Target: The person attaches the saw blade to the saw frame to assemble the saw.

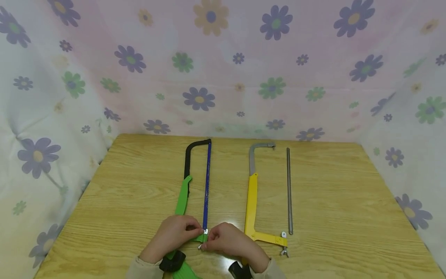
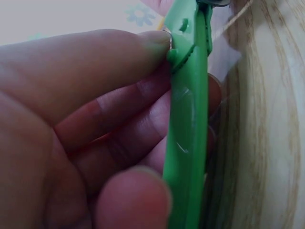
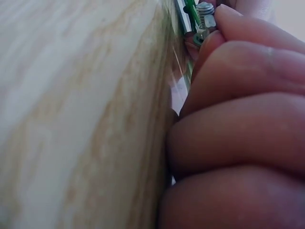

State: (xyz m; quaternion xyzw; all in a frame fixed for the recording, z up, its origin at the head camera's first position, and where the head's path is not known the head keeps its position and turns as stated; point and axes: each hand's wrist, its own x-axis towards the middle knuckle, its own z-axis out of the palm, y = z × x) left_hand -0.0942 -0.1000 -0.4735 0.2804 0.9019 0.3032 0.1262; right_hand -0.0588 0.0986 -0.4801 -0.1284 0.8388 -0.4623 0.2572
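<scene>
A green-handled hacksaw (image 1: 182, 199) with a black front bow lies on the table, its blue blade (image 1: 207, 186) running along the right side. My left hand (image 1: 175, 234) holds the near end of the green frame (image 2: 186, 114), its fingers passing behind it and the fingertips at the blade's metal holder (image 1: 205, 231). Just opposite, my right hand (image 1: 228, 240) pinches the wing nut (image 1: 200, 247) below that holder with thumb and forefinger. In the right wrist view the threaded bolt (image 3: 206, 19) pokes out beside these fingertips, while the other fingers are curled close to the tabletop.
Right of my hands lies a yellow hacksaw frame (image 1: 251, 205) with a grey bow and no blade fitted; its own wing nut (image 1: 284, 252) hangs at the near end. Beside it lies a narrow grey strip (image 1: 289, 190). Flowered cloth (image 1: 223, 69) surrounds the wooden table (image 1: 334, 201).
</scene>
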